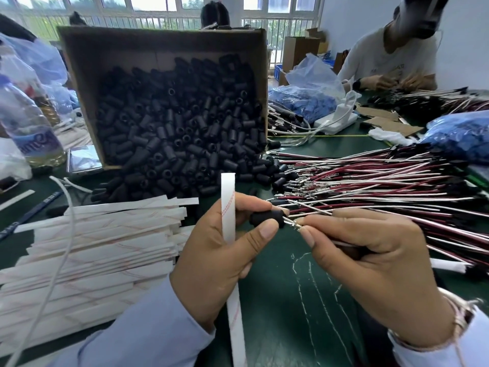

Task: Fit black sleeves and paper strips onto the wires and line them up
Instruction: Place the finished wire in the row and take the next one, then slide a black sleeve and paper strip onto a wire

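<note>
My left hand [214, 250] grips a black sleeve [267, 218] between thumb and forefinger, and a white paper strip [229, 207] with a red dashed line stands upright through the same fist. My right hand [370, 258] pinches the metal tip of a wire [295, 223] right at the sleeve's mouth. A heap of red and white wires [383, 181] lies to the right. Several black sleeves [180, 133] spill from a tipped cardboard box [79, 75]. A stack of paper strips [100, 239] lies at the left.
A plastic bottle [29, 128] stands far left. Blue bags [304, 102] and a white power strip [336, 123] sit behind the wires. Another person [391, 59] works at the far right. A thin white cable [66, 234] crosses the strip stack. The green table [304, 300] lies below my hands.
</note>
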Demonstrator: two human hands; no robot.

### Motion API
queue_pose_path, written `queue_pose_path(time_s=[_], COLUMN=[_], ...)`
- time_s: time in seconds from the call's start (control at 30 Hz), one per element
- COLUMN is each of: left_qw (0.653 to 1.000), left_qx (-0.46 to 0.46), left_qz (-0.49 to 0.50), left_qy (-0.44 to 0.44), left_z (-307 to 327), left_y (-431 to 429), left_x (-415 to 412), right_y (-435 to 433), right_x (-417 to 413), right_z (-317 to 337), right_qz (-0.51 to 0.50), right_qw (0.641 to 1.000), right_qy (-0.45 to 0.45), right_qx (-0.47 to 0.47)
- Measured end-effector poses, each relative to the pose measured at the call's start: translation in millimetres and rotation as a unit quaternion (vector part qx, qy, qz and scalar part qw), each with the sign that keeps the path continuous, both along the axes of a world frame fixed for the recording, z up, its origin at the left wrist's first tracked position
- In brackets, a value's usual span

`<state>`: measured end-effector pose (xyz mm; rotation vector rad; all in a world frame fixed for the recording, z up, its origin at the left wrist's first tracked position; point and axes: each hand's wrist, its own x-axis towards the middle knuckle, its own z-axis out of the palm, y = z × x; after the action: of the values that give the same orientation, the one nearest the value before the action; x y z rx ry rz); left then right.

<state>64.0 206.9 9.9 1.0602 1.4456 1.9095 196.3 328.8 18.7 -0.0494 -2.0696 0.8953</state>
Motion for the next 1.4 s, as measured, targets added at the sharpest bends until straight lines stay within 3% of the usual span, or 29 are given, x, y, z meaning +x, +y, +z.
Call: queue_pose_path(time_s=[0.13, 0.3, 0.4, 0.47, 0.53, 0.7, 0.83, 1.03, 1.13, 1.23, 1.3, 1.33, 1.4], left_qw=[0.999, 0.986, 0.975, 0.972, 0.980, 0.993, 0.988, 0.949, 0.958, 0.956, 0.926, 0.897, 0.838], left_qx=[-0.022, -0.098, -0.179, -0.204, -0.184, -0.100, -0.097, -0.224, -0.196, -0.192, -0.243, -0.281, -0.343], left_qz=[-0.035, -0.015, -0.095, -0.098, -0.069, -0.041, -0.054, -0.052, -0.005, -0.010, -0.062, -0.079, -0.093], left_qy=[0.031, 0.134, 0.086, 0.057, 0.045, 0.038, 0.107, 0.214, 0.211, 0.222, 0.282, 0.333, 0.413], left_z=[2, 3, -6, -14, -20, -21, -19, -32, -31, -25, -25, -25, -22], left_y=[-1, 1, 3, 7, 11, 11, 13, 10, 10, 9, 6, 4, 0], left_x=[-8, -13, -7, -2, 0, 0, -7, -5, -15, -19, -16, -15, -14], right_y=[4, 6, -2, -10, -14, 7, 7, -5, 13, 37, 50, 60, 91], right_x=[-1, -2, 0, -2, -9, -17, -12, -19, -13, -1, 11, 18, 35], right_z=[2, -4, -6, -13, -20, -16, -18, -25, -19, -3, 6, 8, 6], right_qz=[0.003, -0.052, 0.000, -0.003, -0.038, -0.027, -0.022, 0.065, 0.056, 0.079, 0.108, 0.065, -0.138], right_qw=[0.999, 0.972, 0.953, 0.935, 0.933, 0.941, 0.941, 0.923, 0.918, 0.888, 0.867, 0.872, 0.878], right_qy=[-0.051, -0.219, -0.301, -0.349, -0.352, -0.318, -0.331, -0.375, -0.391, -0.444, -0.485, -0.485, -0.459], right_qx=[0.009, 0.070, 0.037, 0.065, 0.067, -0.108, -0.069, -0.053, 0.023, 0.084, 0.041, 0.017, 0.001])
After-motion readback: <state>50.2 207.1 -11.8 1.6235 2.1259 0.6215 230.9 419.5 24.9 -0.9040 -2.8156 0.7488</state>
